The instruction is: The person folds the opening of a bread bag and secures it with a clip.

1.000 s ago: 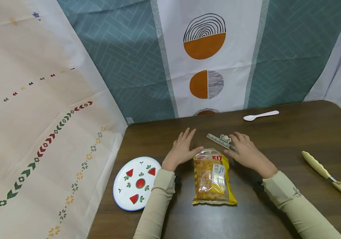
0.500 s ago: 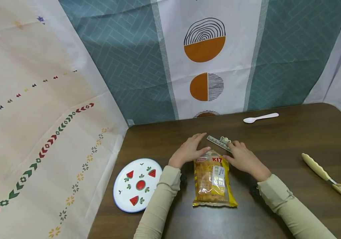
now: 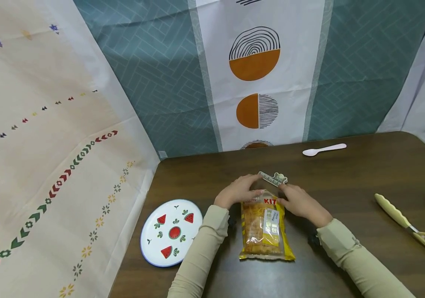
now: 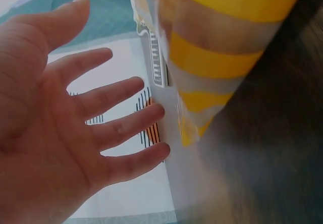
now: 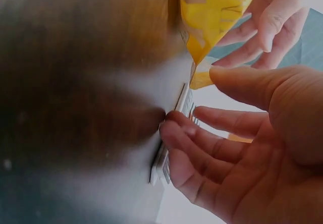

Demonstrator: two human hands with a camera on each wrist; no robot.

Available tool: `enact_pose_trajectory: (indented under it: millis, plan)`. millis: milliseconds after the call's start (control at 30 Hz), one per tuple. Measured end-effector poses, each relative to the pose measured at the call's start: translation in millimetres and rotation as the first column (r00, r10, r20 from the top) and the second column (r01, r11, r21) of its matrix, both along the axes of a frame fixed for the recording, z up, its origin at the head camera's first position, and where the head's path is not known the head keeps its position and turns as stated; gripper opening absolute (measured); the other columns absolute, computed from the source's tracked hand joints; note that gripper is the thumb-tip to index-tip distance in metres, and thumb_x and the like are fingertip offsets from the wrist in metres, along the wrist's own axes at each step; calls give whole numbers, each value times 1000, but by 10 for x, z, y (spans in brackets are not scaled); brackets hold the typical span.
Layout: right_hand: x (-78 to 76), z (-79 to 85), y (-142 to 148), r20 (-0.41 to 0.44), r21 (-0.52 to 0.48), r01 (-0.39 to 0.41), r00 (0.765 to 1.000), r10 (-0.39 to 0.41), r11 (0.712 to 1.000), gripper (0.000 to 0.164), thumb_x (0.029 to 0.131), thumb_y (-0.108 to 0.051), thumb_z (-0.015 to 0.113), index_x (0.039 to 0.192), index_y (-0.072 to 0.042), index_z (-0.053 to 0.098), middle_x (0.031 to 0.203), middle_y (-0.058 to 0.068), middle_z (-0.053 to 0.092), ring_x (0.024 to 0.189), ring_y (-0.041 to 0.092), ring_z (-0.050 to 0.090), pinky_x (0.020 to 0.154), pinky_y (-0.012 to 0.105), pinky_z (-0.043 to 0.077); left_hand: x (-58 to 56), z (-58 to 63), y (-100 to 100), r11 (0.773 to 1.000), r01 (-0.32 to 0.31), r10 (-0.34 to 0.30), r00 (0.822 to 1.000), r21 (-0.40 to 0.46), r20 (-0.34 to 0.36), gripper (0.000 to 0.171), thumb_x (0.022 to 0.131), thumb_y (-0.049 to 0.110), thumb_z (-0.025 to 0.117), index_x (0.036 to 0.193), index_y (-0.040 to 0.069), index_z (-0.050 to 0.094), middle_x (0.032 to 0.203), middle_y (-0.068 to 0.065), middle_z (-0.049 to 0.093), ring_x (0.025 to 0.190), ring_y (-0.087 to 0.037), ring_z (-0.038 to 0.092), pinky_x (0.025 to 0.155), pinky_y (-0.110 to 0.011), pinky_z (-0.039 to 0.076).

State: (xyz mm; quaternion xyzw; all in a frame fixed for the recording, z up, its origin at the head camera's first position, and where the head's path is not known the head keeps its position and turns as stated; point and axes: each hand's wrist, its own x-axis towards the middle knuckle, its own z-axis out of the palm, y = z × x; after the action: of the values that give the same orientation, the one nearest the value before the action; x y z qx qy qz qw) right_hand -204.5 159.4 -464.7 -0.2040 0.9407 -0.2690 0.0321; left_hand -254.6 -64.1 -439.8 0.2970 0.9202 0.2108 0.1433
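A clear and yellow bag of bread (image 3: 255, 227) lies on the dark wooden table. Just beyond its top edge is a flat clip (image 3: 274, 179) with a ruler-like bar. My left hand (image 3: 237, 192) is at the bag's top left corner; in the left wrist view its fingers are spread and hold nothing. At the top right corner is my right hand (image 3: 302, 201). From the right wrist, its thumb (image 5: 242, 82) meets the bag's corner, while the other fingers bend loosely beside the clip, apart from the thumb. Whether they touch the clip I cannot tell.
A round white plate (image 3: 153, 248) with watermelon pictures lies to the left, partly behind the left sleeve. At the back is a white spoon (image 3: 324, 150). Cream-tipped tongs (image 3: 395, 211) lie on the right. A patterned cloth (image 3: 153, 82) hangs behind the table.
Both hands have come closer together over the bag's top edge. The right hand has drawn back from the clip toward the bag's corner. Bag and clip stay where they were.
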Motion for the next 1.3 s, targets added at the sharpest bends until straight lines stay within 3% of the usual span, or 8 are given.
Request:
enact_pose_trajectory:
  millis: [267,433,633,833,967,1300]
  plan:
    - [-44,-13,-38,55,-73,-10,998,15,997,23,95,0,64,117,7,62,85,7,62,71,19,53,63,36,47,-53,-10,86,998,62,-63,996,15,57,48,105,34,58,148,14,52,144,-4,56,130,-19,53,105,-36,45]
    - [-58,-29,-58,78,-83,-12,997,18,996,25,93,2,63,118,7,63,81,5,60,67,19,51,61,35,45,-65,-9,103,997,72,-72,993,9,96,41,105,27,57,144,12,57,136,-4,63,106,-12,62,92,-29,51]
    - [-56,-62,-86,64,-85,-27,997,33,996,23,91,3,62,113,5,66,82,4,63,68,18,52,62,35,46,-70,-30,117,998,69,-66,989,-17,133,38,105,23,57,142,13,59,132,-2,65,88,-8,61,80,-25,50]
    - [-56,-85,-112,16,-114,-28,999,30,993,20,87,7,62,106,4,67,75,1,58,64,16,49,59,33,43,-98,-36,167,998,70,-68,988,-9,141,35,105,21,58,139,16,62,115,3,67,77,-9,59,74,-24,49]
    - [-68,-100,-130,9,-125,-19,1000,21,992,19,86,8,61,104,4,67,77,2,60,65,17,50,59,33,44,-99,-50,177,998,59,-57,988,-10,146,31,104,20,60,134,16,66,102,5,66,74,-12,58,70,-26,48]
    - [-85,-58,-144,10,-159,-12,1000,14,987,18,87,10,61,104,4,66,83,6,66,70,17,55,62,33,49,-154,-93,156,999,38,-39,991,13,129,20,101,15,63,118,11,73,93,5,69,79,-10,59,71,-24,49]
